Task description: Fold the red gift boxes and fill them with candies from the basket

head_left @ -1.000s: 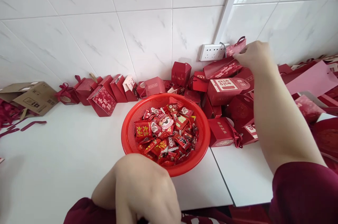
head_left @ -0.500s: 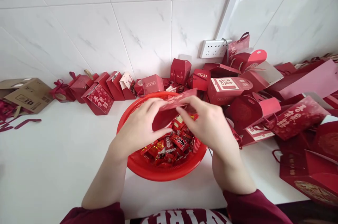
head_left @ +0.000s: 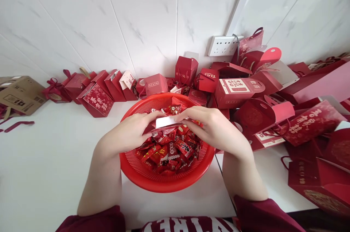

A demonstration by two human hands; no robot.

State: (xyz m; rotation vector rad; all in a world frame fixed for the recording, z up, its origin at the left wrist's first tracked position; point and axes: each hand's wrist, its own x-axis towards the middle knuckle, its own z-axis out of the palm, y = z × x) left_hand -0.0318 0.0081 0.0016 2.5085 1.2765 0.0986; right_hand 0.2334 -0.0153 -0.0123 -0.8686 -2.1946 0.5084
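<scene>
- Left hand (head_left: 131, 130) and right hand (head_left: 209, 121) pinch a small box (head_left: 166, 121), white flap up, between them.
- Directly below, a red basket (head_left: 166, 185) of wrapped sweets (head_left: 172, 152).
- Right and far, heaped red boxes (head_left: 235, 91).
- Far left, a cardboard carton (head_left: 23, 95).

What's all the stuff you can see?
Tiled wall: one, white, behind
Tabletop: two panels, white, underneath
Colander: one, red, middle
Gift box: one, red-white, held over colander
Wrapped candies: many, mostly red, in colander
Other gift boxes: many, mostly red, along wall
Cardboard box: one, brown, far left
Ribbons: several, maroon, far left
Socket strip: one, white, on wall
Cable: one, grey, beside sockets
Left hand, right hand: one each, bare, centre
Sleeves: two, maroon, bottom
Shirt: one, maroon, bottom
</scene>
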